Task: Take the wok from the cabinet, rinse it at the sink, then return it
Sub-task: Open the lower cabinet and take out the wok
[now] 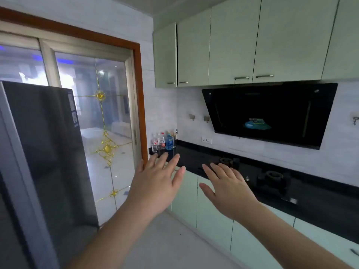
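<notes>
Both of my hands are stretched out in front of me in the air, palms down, fingers spread and straight. My left hand (155, 183) and my right hand (227, 189) hold nothing. They hover before the pale green lower cabinets (211, 214) under the black countertop (320, 212). Pale upper cabinets (231, 45) with metal handles hang above, doors closed. No wok and no sink are in view.
A black gas hob (270, 179) with two burners sits in the countertop under a black range hood (268, 115). Several bottles (162, 142) stand at the counter's far left end. A dark fridge (44, 162) stands at left beside a glass sliding door (104, 133).
</notes>
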`<state>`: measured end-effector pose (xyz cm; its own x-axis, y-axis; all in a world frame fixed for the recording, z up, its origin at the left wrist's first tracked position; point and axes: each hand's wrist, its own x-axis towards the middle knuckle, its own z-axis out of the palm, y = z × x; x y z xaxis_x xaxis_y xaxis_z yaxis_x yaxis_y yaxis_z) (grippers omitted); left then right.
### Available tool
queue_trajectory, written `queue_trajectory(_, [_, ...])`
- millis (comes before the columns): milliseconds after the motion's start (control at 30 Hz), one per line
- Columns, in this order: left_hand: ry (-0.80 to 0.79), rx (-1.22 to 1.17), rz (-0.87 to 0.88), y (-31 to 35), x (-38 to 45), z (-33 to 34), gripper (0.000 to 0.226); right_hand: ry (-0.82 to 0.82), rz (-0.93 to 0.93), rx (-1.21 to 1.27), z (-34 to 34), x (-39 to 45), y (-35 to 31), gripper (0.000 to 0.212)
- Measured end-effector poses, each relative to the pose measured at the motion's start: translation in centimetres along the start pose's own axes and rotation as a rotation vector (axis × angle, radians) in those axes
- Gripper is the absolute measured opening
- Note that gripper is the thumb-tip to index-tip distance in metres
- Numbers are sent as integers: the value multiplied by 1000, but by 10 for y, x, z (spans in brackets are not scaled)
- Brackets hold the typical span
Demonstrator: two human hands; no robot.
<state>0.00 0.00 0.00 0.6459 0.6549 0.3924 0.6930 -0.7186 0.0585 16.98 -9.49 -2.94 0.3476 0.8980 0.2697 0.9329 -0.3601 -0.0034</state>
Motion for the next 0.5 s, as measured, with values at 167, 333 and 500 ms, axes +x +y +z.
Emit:
queue_trajectory(167, [-37, 22, 21, -8, 27, 30, 65, 39, -6, -31, 24, 25, 15, 79])
queue_trajectory(333, [-112, 59, 20, -3, 71, 75, 74, 17, 21, -47, 56, 55, 44, 102])
queue_trajectory(500, [-188, 75, 46, 8, 127, 125, 73, 1, 25, -43, 93, 103, 84, 99])
